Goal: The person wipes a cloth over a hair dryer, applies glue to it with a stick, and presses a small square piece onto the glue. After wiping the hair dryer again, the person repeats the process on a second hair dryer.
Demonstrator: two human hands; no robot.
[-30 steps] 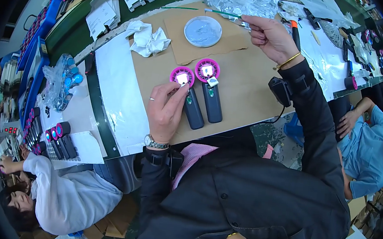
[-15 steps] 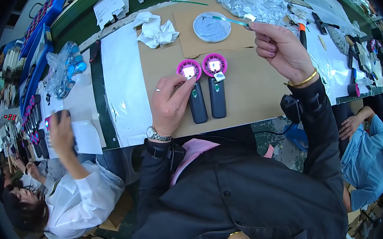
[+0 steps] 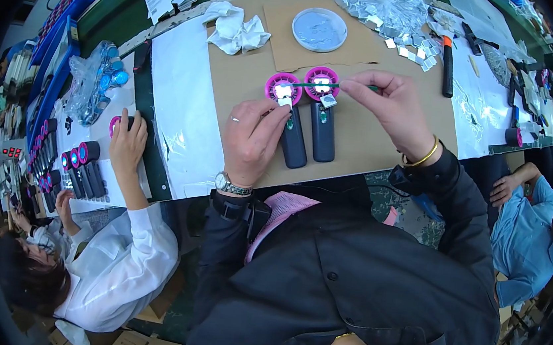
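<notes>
Two handheld fans with pink round heads and dark handles lie side by side on the brown cardboard [image 3: 384,163]. Over the left fan [image 3: 294,144], my left hand [image 3: 250,133] is closed in a pinch on a small silvery square plate [image 3: 286,101] at the lower rim of its head. My right hand [image 3: 395,111] pinches a thin green stick [image 3: 308,84]. The stick crosses the head of the right fan [image 3: 323,134], and its tip reaches the white square in the left fan's head. Another small square [image 3: 328,101] rests below the right fan's head.
A round dish of greyish paste [image 3: 319,30] stands beyond the fans, with crumpled white tissue [image 3: 237,30] to its left. Several silvery squares [image 3: 404,52] and an orange-tipped black tool [image 3: 447,68] lie at the far right. A co-worker's hand [image 3: 127,141] holds a pink-headed fan at the left.
My right hand has brought the green stick from the paste dish down and left to the fan heads. My left hand stays by the left fan. The view has shifted slightly.
</notes>
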